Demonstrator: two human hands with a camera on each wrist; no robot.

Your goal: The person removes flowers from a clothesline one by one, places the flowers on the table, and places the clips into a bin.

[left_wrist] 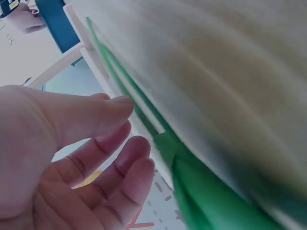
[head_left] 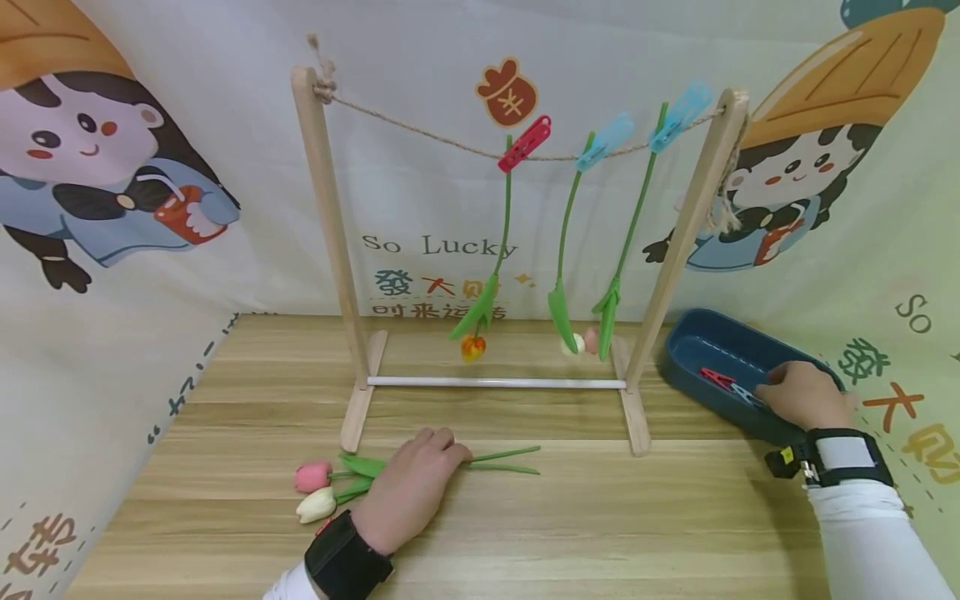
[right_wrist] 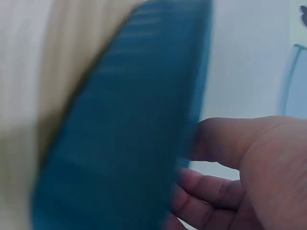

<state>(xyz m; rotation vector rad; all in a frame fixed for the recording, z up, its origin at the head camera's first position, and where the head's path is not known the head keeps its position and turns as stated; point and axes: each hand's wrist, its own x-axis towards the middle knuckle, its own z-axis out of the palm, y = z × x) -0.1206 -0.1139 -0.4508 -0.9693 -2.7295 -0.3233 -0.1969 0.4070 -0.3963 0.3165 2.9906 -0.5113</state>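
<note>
On my left side the thumb and fingers are loosely curved with a clear gap between them; the left hand (head_left: 414, 486) lies over the middle of two loose flowers, and the wrist view puts the green stems (head_left: 504, 468) just beyond the fingertips. I see nothing gripped there, though I cannot tell whether skin touches stem. The pink tulip (head_left: 312, 477) and the cream tulip (head_left: 317, 505) lie with their heads to the left of the hand, stems running right, on the near part of the wooden table (head_left: 225, 400).

On my right side the right hand (head_left: 808, 396) reaches into the blue bin (head_left: 723, 340), fingers bent down (the bin's wall blocks my wrist camera, so I cannot tell whether they pinch anything). Just beside its fingertips lies a pale blue clip (head_left: 744, 394), with a red clip (head_left: 716, 378) to the left of that.

Farther out, between the hands and beyond them, stands the wooden rack (head_left: 327, 225). Along its rope (head_left: 420, 131), a red clothespin (head_left: 525, 143) holds an orange-yellow flower (head_left: 472, 347) upside down; to the right, two light-blue clothespins (head_left: 607, 142) hold two more hanging stems, a white and a pink bloom half hidden by leaves. Behind everything hangs a printed cloth (head_left: 420, 50).
</note>
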